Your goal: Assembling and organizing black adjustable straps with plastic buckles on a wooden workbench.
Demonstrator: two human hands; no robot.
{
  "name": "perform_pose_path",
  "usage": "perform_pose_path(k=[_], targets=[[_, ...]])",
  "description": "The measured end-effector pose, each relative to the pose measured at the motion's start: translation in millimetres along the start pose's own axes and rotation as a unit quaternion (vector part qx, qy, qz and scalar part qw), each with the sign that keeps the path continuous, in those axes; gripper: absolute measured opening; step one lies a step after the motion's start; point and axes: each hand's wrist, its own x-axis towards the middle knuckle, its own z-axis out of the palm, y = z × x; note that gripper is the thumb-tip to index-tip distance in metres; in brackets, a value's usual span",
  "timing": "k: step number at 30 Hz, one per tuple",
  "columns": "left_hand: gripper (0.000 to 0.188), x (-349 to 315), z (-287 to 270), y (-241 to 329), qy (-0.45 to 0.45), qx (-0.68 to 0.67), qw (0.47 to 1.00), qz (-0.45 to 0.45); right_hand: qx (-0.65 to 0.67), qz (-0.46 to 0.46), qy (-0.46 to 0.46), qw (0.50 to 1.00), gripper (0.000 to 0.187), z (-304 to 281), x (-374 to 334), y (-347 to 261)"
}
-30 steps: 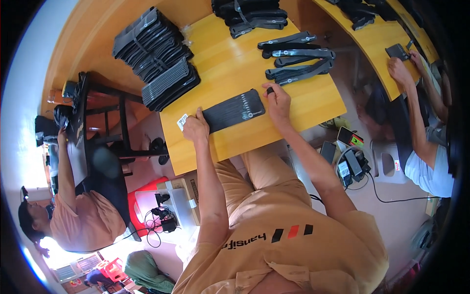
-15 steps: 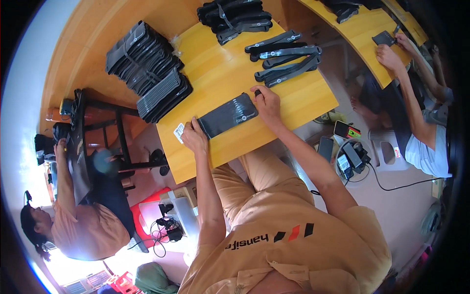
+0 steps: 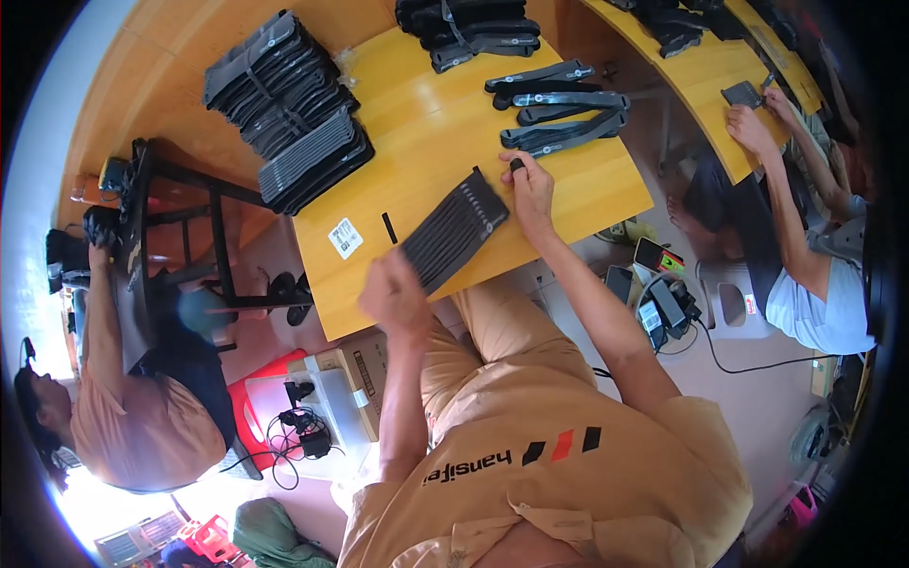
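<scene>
While the left hand (image 3: 396,295) grips the lower-left end of a black ribbed panel (image 3: 454,232), the right hand (image 3: 533,194) is curled around a small black object (image 3: 517,165).
Over the yellow table (image 3: 407,161), near its front edge, the panel slants between the hands; blur hides the left fingers' exact hold. Beyond the left hand lie a white label (image 3: 346,239) and thin black strip (image 3: 389,228); folded dark straps (image 3: 568,98) lie beyond the right.
</scene>
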Motion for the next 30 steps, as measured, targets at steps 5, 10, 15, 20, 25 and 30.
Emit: perform_pose_path(k=[5,10,15,20,25,30], targets=[[0.035,29.1,-53.6,-18.0,0.133,-0.039,0.984,-0.110,0.023,0.020,0.000,1.000,0.026,-4.5,2.7,13.8],[0.036,14.2,-61.1,-25.8,0.125,-0.028,0.983,-0.129,0.083,0.141,-0.086,0.983,0.028,-5.0,-3.1,-23.0],[0.032,-2.6,-52.1,-24.6,0.102,-0.066,0.978,-0.170,0.143,0.261,-0.196,0.934,0.036,9.3,-41.4,-103.1],[0.030,-11.8,-55.3,-34.0,0.102,-0.147,0.967,-0.183,0.217,0.190,-0.164,0.943,0.037,26.9,-56.2,-105.7],[0.033,-28.0,-59.0,-47.3,0.057,-0.254,0.899,-0.352,0.216,0.178,-0.167,0.946,0.036,28.1,-65.7,-96.0],[0.036,-38.5,-54.7,-74.2,0.038,-0.271,0.896,-0.351,0.210,0.170,-0.159,0.950,0.031,30.0,-71.7,-93.3]])
